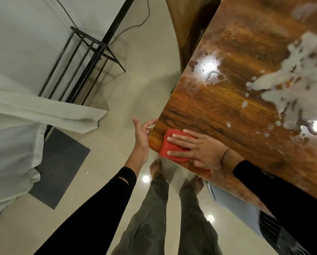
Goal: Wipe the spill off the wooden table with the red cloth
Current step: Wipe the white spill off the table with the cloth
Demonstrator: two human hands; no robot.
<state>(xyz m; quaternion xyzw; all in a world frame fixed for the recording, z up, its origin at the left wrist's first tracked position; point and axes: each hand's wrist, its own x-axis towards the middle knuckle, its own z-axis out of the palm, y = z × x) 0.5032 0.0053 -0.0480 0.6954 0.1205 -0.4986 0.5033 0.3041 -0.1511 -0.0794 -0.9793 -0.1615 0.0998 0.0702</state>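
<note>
A person is pressing the red cloth (169, 146) flat against the near corner of the wooden tabletop (227, 107), the right hand (200, 149) lying palm-down on it with fingers (179, 138) spread and extended rather than curled around the fabric. The left hand (142, 134) is resting open at the tabletop's edge beside the cloth, gripping nothing. The milky white spill (290, 76) is spreading across the far right of the surface, well apart from the cloth, with droplets and wet smears trailing toward the corner. Judging by that large untouched pool, most of the wiping is yet to be done.
</note>
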